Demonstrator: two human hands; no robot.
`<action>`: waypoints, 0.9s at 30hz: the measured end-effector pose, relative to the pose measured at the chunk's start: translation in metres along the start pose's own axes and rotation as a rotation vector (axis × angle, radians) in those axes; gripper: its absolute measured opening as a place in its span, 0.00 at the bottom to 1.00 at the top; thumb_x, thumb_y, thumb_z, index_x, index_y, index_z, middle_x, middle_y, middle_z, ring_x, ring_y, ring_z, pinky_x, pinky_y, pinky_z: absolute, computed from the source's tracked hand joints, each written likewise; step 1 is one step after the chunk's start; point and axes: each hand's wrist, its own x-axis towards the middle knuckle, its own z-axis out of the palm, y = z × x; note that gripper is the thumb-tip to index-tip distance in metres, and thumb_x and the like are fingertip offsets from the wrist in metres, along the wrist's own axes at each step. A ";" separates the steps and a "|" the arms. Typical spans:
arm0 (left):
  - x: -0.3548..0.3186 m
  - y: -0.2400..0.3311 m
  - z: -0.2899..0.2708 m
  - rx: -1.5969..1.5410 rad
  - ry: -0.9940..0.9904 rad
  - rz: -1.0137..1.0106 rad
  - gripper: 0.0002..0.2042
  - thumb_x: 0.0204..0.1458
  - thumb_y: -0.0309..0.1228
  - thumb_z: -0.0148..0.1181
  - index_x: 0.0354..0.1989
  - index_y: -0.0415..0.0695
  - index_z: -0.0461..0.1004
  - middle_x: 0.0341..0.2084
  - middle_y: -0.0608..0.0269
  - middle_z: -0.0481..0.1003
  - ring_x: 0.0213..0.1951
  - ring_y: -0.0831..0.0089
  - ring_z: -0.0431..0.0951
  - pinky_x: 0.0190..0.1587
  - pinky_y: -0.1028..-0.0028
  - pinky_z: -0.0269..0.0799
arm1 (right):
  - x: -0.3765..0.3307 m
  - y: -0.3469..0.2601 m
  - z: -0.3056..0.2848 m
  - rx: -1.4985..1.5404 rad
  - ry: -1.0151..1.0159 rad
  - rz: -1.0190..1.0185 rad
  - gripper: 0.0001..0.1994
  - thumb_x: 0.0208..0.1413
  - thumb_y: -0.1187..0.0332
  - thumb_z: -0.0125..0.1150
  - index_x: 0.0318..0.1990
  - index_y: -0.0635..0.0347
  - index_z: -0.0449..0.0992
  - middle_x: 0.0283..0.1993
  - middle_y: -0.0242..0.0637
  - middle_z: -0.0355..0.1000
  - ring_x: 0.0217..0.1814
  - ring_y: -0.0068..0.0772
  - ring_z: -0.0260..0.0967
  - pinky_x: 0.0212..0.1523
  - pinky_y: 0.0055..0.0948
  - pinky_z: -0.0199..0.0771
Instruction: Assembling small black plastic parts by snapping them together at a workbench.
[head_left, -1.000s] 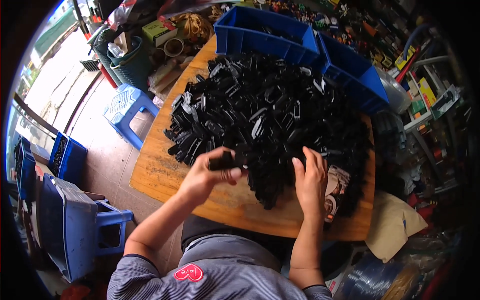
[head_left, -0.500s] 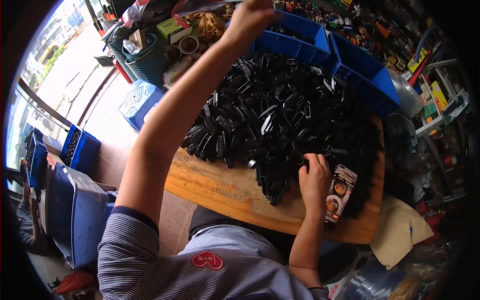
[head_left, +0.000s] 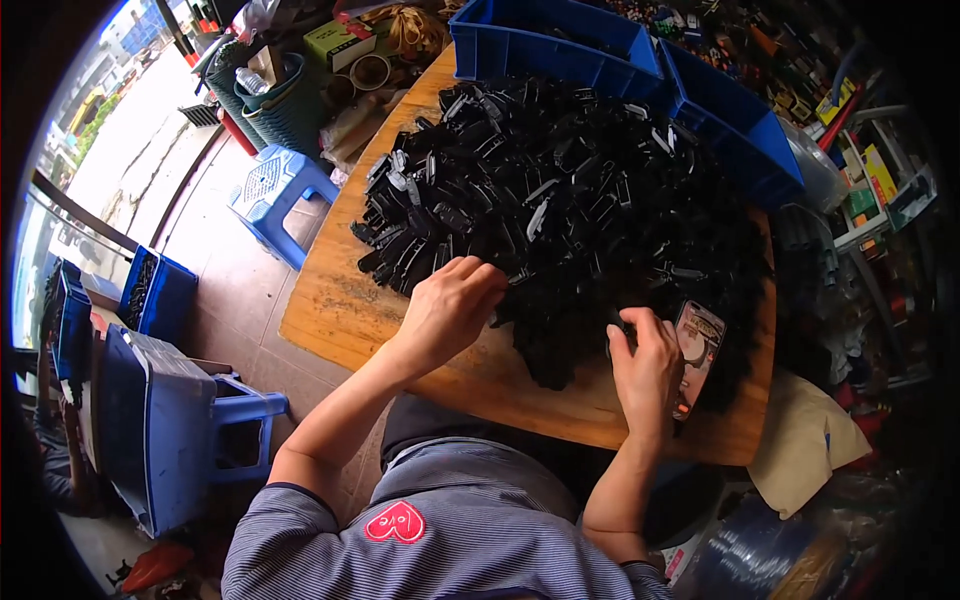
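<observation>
A big heap of small black plastic pieces covers most of the wooden table. At the heap's near left edge, my left hand has its fingers bent together over the pieces; its fingertips are hidden. My right hand rests at the near right of the heap, thumb and forefinger curled towards each other. Whatever lies between them is lost against the black. Just right of that hand, a phone with a lit screen leans against the pieces.
Two blue bins stand along the far side of the table. A blue plastic stool is on the floor to the left, with a large blue crate nearer. Cluttered shelves line the right side.
My left hand has come down from above the far blue bin to the heap's near edge. My right hand has shifted slightly, and the picture on the phone differs.
</observation>
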 end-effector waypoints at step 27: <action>-0.007 0.065 0.031 0.257 -0.518 0.554 0.13 0.42 0.31 0.52 0.39 0.47 0.72 0.28 0.67 0.64 0.35 0.72 0.65 0.31 0.75 0.60 | -0.059 -0.005 -0.003 0.743 -0.076 0.288 0.11 0.53 0.69 0.58 0.41 0.63 0.69 0.30 0.27 0.66 0.30 0.16 0.60 0.34 0.16 0.63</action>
